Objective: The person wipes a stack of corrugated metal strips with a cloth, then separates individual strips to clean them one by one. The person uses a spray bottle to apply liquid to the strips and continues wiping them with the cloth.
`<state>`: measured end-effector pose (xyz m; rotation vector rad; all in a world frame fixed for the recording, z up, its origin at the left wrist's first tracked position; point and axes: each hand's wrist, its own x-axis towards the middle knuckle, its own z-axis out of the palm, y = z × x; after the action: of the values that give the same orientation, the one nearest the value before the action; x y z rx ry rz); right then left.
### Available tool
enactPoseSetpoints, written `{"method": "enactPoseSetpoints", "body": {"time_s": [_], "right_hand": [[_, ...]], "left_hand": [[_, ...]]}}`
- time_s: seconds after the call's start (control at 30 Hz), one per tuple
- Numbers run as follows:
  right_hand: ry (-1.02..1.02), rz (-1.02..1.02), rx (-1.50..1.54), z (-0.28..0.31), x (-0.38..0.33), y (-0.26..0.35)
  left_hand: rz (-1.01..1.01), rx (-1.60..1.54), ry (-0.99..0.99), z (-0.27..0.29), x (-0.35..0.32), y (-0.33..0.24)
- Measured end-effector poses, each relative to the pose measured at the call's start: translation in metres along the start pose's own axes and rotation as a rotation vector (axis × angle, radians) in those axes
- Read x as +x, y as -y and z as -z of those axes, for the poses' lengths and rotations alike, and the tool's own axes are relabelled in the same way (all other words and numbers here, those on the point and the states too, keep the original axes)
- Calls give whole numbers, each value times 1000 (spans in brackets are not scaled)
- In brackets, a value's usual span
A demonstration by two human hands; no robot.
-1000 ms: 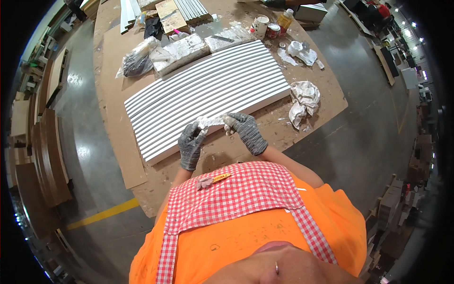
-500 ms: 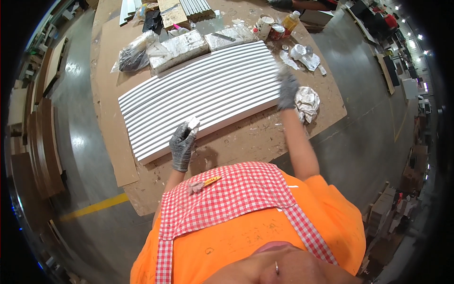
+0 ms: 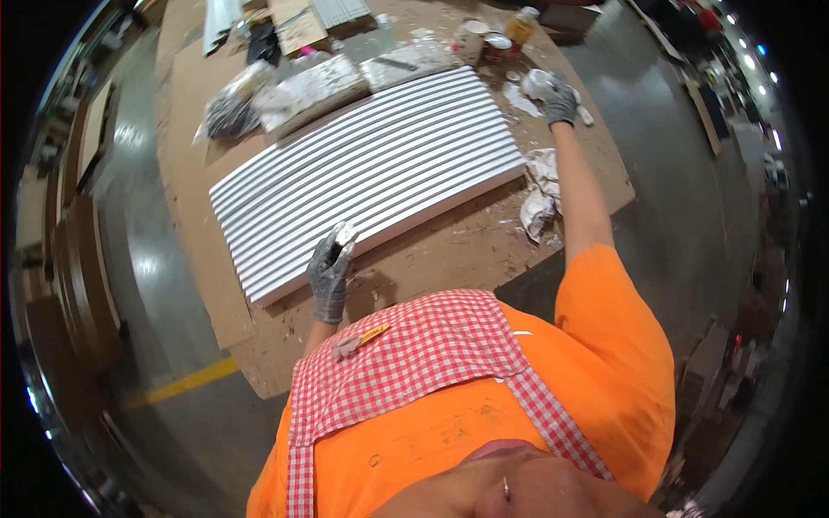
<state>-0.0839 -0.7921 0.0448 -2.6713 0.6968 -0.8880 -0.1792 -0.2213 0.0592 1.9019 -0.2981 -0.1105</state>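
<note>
A white fluted panel [image 3: 371,177] lies slantwise across the cardboard-covered table. At its near edge my gloved left hand [image 3: 330,272] is closed, with a small white lump [image 3: 346,233] between thumb and fingers; its exact kind does not show. My gloved right hand [image 3: 561,102] reaches to the far right, over a white, smeared tub-like thing [image 3: 537,85]. Whether those fingers grip it is hidden by blur. A smeared white scrap [image 3: 520,99] lies just left of that hand. Nearer to me, beside my right forearm, is a crumpled white cloth [image 3: 539,211].
Two white-smeared blocks [image 3: 313,91] stand along the panel's far edge, a flat scraper [image 3: 395,63] on one. A plastic bag [image 3: 231,108] lies left of them. Cans [image 3: 496,47] and a yellow bottle [image 3: 522,26] stand at the back right. The table edge [image 3: 617,155] runs along the right.
My right hand has moved from the panel's right end, farther out and right, to the white tub-like thing. The crumpled cloth has shifted and spread. My left hand stays nearly in place.
</note>
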Motion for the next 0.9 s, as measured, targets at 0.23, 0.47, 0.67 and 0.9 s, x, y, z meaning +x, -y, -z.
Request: {"method": "enactPoseSetpoints", "body": {"time_s": [0.23,0.47,0.67,0.9], "right_hand": [[-155,11,104,12,-18,-1],[488,-470,1417,43,-209,141],[754,-378,1438,91,-277,221],[602,-546,1558,117,-303,215]], "left_hand": [[164,-223,37,-11,-1,10],[104,-278,109,-33,3,-27],[54,-252,209,-66,-10,-32],[-22,-415,328,-91,-33,-51]]}}
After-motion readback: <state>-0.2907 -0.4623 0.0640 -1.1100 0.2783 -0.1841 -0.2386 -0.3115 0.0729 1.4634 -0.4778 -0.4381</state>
